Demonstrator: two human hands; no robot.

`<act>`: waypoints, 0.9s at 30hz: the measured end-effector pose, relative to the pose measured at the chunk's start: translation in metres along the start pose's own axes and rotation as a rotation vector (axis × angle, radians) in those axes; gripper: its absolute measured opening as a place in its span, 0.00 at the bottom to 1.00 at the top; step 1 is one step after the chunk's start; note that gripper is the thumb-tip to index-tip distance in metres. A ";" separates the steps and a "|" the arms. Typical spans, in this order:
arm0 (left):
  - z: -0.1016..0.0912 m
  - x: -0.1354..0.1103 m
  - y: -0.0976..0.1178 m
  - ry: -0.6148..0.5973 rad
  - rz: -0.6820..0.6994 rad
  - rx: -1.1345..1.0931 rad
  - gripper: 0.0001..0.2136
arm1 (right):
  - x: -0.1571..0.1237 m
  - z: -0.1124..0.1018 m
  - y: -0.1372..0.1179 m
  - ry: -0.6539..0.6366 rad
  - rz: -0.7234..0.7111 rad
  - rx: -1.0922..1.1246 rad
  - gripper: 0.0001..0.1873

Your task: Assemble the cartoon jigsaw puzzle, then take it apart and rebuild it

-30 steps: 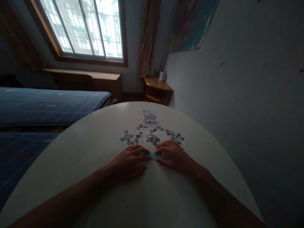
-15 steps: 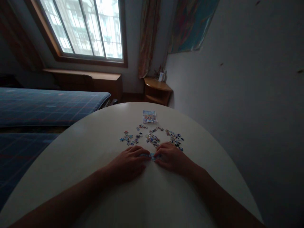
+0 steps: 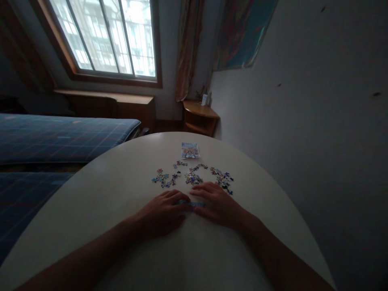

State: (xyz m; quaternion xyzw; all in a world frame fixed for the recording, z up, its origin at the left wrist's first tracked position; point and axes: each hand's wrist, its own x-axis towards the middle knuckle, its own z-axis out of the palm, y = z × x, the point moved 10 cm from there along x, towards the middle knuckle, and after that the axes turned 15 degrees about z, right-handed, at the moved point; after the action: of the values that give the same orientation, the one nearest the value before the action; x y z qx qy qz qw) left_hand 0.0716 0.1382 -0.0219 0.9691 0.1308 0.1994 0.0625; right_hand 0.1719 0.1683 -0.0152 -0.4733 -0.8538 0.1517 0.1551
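A narrow bluish strip of joined jigsaw puzzle pieces [image 3: 197,204] lies on the table between my hands. My left hand [image 3: 168,206] has its fingers and thumb closed on the strip's left part, which they partly cover. At the right part, my right hand [image 3: 216,202] has its thumb low beside the strip and its fingers stretched out above it, apart. Just beyond the hands are loose jigsaw pieces: a central heap [image 3: 194,178], a left group [image 3: 165,178] and a right group [image 3: 222,176], whose near edge comes close to my right fingers.
Behind the pieces lies a small picture sheet [image 3: 190,150] on the round white table [image 3: 127,182]. A bed with a blue plaid mattress [image 3: 66,137] stands to the left. The wall [image 3: 303,133] runs along the right, and a wooden corner shelf [image 3: 200,109] is beyond the table.
My right fingers have opened and lifted off the strip, baring more of its right part. My left hand stays on it. The view has shifted slightly.
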 end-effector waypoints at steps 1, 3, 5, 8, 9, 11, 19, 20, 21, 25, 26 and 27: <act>0.000 0.000 0.000 -0.002 -0.005 -0.002 0.17 | 0.000 0.003 0.001 -0.022 0.016 -0.035 0.27; 0.000 0.000 0.000 -0.004 -0.006 -0.006 0.18 | -0.001 0.011 0.004 -0.082 0.050 -0.098 0.31; -0.001 0.000 0.000 0.013 -0.004 -0.006 0.19 | -0.002 0.015 0.009 -0.120 0.089 -0.147 0.31; -0.002 0.000 -0.001 0.027 -0.015 -0.006 0.17 | 0.000 0.012 0.016 -0.101 0.146 -0.204 0.29; -0.001 0.000 -0.002 0.025 -0.021 -0.005 0.17 | 0.001 0.010 0.019 -0.085 0.164 -0.219 0.28; -0.001 -0.001 -0.004 0.025 -0.037 0.003 0.15 | 0.003 0.006 0.023 -0.049 0.193 -0.245 0.27; -0.004 -0.002 -0.008 0.062 -0.058 0.020 0.12 | 0.004 0.012 0.032 -0.039 0.244 -0.274 0.32; -0.005 -0.002 -0.009 0.078 -0.065 0.028 0.12 | 0.004 0.011 0.035 -0.028 0.260 -0.280 0.32; -0.008 -0.003 -0.011 0.098 -0.081 0.043 0.12 | 0.004 0.009 0.039 -0.011 0.273 -0.284 0.32; -0.016 -0.009 -0.025 0.151 -0.201 0.117 0.12 | 0.007 -0.001 0.059 0.084 0.330 -0.257 0.30; -0.017 -0.011 -0.029 0.155 -0.230 0.128 0.12 | 0.008 -0.004 0.066 0.111 0.363 -0.250 0.30; -0.018 -0.013 -0.032 0.160 -0.255 0.136 0.12 | 0.007 -0.007 0.075 0.135 0.406 -0.248 0.30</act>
State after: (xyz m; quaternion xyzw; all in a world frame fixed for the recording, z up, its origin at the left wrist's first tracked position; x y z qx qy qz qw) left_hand 0.0459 0.1664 -0.0156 0.9276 0.2706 0.2573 0.0110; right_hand 0.2283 0.2136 -0.0383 -0.6596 -0.7409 0.0419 0.1188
